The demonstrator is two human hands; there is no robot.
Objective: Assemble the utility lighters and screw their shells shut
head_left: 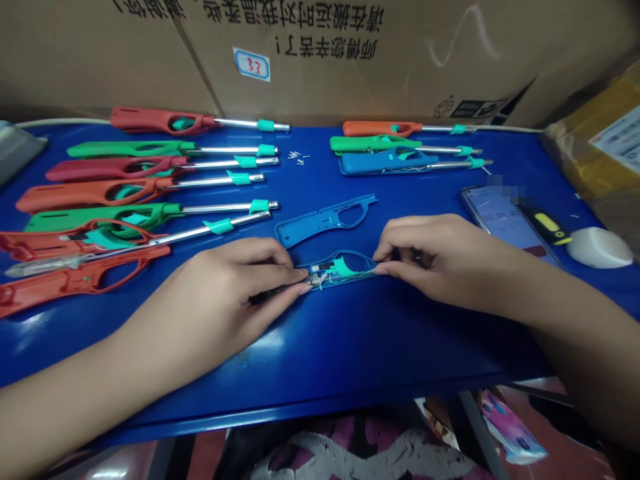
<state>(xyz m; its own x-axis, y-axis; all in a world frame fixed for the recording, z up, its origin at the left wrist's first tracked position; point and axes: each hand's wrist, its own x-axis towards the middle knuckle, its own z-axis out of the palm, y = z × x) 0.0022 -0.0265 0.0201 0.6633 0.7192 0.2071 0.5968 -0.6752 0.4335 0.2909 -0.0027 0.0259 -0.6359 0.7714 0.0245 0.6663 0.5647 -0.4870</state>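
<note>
An open blue lighter shell half (337,257) lies on the table between my hands, with a turquoise trigger (347,267), a small valve fitting and thin wires inside. My left hand (235,280) pinches the parts at the handle end of this shell, covering much of it. At the narrow front end, the thumb and fingertips of my right hand (430,260) are closed on its tip; whether a wire is also between them I cannot tell. Just beyond lies the matching blue shell half (325,222), hollow side up.
Several long-necked lighters (125,193) lie in a row at left, near an opened orange shell half (85,277). More lighters (383,163) and tiny screws (299,158) lie farther back. At right are a phone (505,217), a cutter (547,225) and a white mouse (600,247). Cardboard (325,87) stands behind.
</note>
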